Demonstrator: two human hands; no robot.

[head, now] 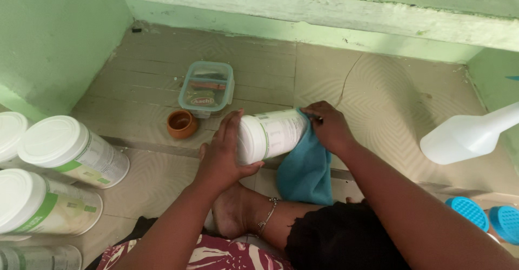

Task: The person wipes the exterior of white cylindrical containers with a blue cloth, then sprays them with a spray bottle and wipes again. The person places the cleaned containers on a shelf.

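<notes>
White canister (270, 135): gripped at its lidded end by left hand (219, 159) (lying sideways); right hand (330, 127) pressed blue cloth (305, 167) against it.

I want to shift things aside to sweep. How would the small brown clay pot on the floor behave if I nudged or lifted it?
The small brown clay pot looks stiff and probably brittle, so a knock against the tiled floor could chip it. It sits upright on a squat, wide body, so it would likely slide rather than tip. It appears empty, so probably light.
</notes>
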